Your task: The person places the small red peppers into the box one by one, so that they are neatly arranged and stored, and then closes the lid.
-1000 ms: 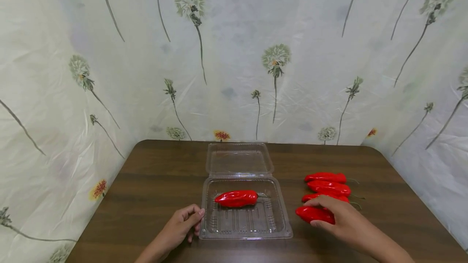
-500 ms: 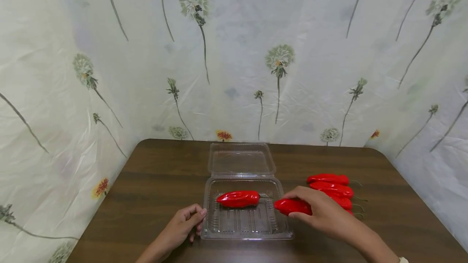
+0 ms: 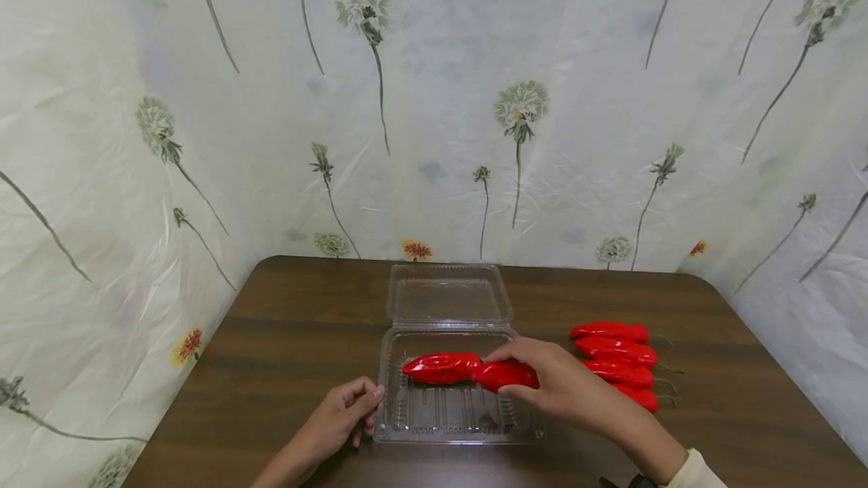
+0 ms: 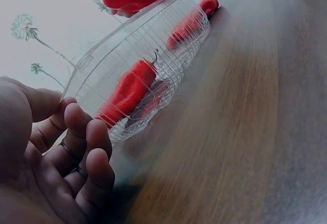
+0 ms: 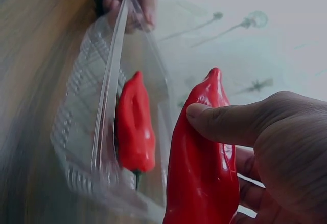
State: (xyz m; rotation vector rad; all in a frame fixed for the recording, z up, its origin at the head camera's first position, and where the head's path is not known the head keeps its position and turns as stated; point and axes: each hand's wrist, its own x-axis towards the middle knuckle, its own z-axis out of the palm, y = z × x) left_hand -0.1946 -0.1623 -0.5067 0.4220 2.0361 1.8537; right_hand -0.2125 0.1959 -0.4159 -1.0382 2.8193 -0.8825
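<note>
A clear plastic clamshell container lies open on the table with its lid folded back. Inside it rests one red pepper, pointed end to the left. My left hand pinches the container's left rim between thumb and forefinger, as the left wrist view shows close up. Another red pepper is held in my right hand, thumb on one side and fingers on the other. In the left wrist view that pepper shows above the rim, raised over the container's right part. Its stem end is hidden by the hand.
Several more red peppers lie in a stacked-looking row to the right of the container, stems pointing right. The brown wooden table reaches back to a pale curtain printed with dandelions.
My right hand has carried a pepper leftward from the row to above the container, uncovering the peppers beneath it. The left hand stays at the rim.
</note>
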